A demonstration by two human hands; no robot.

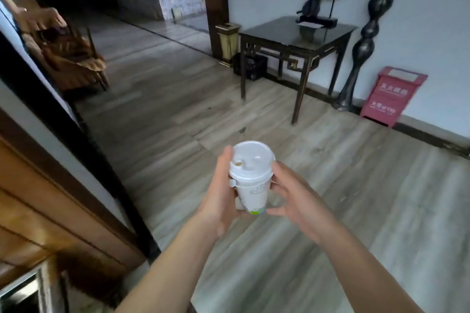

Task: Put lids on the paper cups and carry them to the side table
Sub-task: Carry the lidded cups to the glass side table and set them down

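A white paper cup (254,193) with a white plastic lid (250,160) on top is held in front of me over the floor. My left hand (218,201) wraps the cup's left side, thumb up beside the lid. On the cup's right, my right hand (295,201) cups it with thumb near the base and fingers by the lid's rim. A dark square side table (284,38) stands ahead against the white wall; its top carries a dark stand with a round ornament.
A gold bin (227,43) stands left of the table, a red box (393,95) and a tall dark sculpture (363,40) to its right. A wooden door frame (50,175) runs along my left. A chair (73,58) sits far left. Open wood floor lies between me and the table.
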